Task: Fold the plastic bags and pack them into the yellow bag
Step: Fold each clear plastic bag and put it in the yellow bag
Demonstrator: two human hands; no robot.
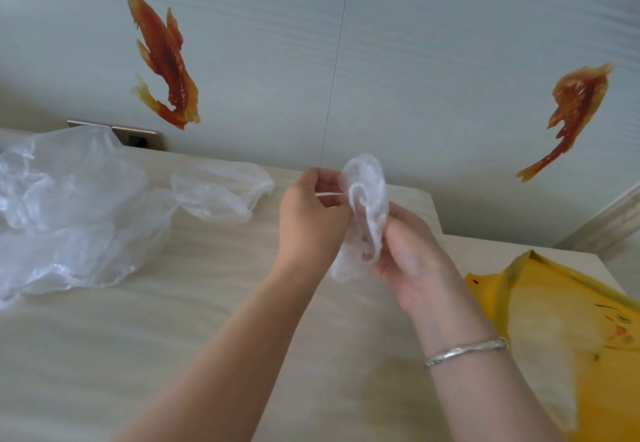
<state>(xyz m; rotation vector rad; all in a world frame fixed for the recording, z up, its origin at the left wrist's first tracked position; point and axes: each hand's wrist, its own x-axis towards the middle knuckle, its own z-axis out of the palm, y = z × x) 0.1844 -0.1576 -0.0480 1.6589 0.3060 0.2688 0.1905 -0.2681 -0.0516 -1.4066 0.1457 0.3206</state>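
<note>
Both hands meet above the tabletop (214, 320) around a bunched clear plastic bag (367, 213). Right hand (412, 258), a silver bracelet (465, 351) at its wrist, has its fingers curled round the bundle's lower part. Left hand (311, 219) pinches the upper edge between thumb and fingertips. At the near right lies the yellow bag (595, 365), mouth open. Farther left, loose plastic bags (69, 213) sprawl crumpled on the tabletop, below fish stickers (162, 60) on the wall.

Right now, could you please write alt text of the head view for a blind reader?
Both hands, left hand and right hand, hold a rolled clear plastic bag above a pale wooden table. Loose clear plastic bags lie left; an open yellow fabric bag lies right.
</note>
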